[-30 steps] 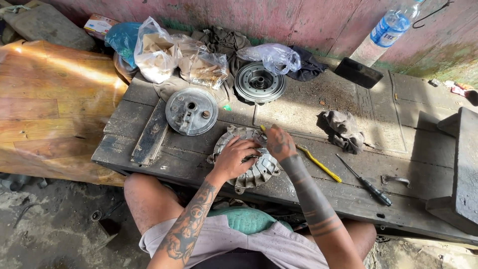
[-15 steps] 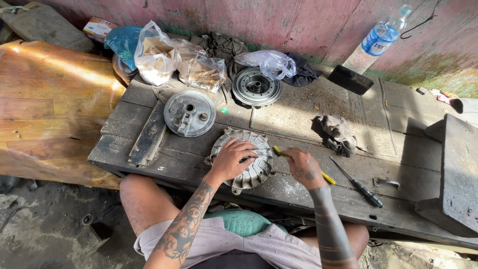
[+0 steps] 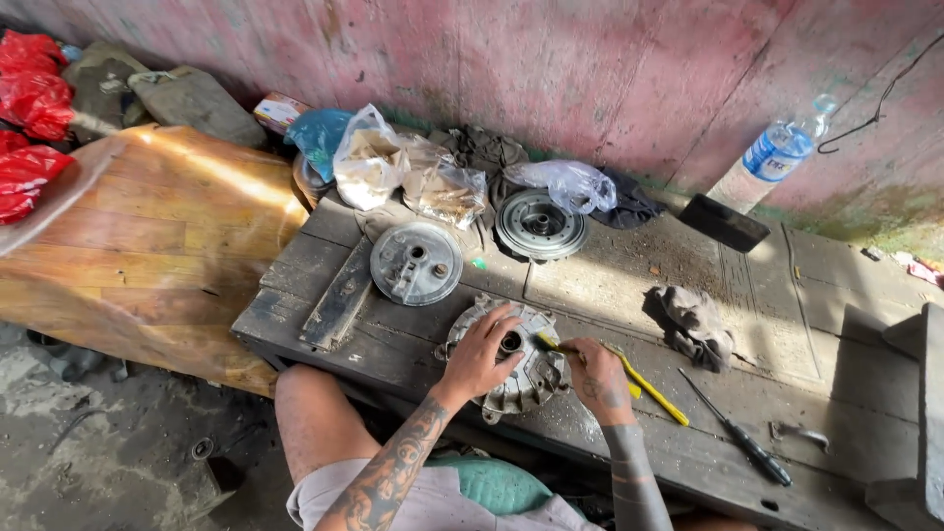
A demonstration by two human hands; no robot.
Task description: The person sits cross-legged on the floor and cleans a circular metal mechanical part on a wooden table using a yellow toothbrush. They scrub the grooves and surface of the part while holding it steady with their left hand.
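We sit at the weathered plank bench (image 3: 610, 295), which now fills more of our view than a second ago, the camera having swung left so the orange wooden board (image 3: 147, 256) and red bags (image 3: 29, 98) show. At the bench's near edge lies the round finned metal housing (image 3: 511, 379), much where it was. Our left hand (image 3: 482, 354) still rests flat on it, fingers spread and loosely open around the centre hole, steadying rather than gripping. Our right hand (image 3: 595, 379) has drawn back from the housing's top to its right side and is closed around the yellow-handled tool (image 3: 639, 379), its tip angled toward the hub, so prying or scraping seems under way. Farther right lie a crumpled rag (image 3: 698, 324) and a dark screwdriver (image 3: 737, 442), untouched.
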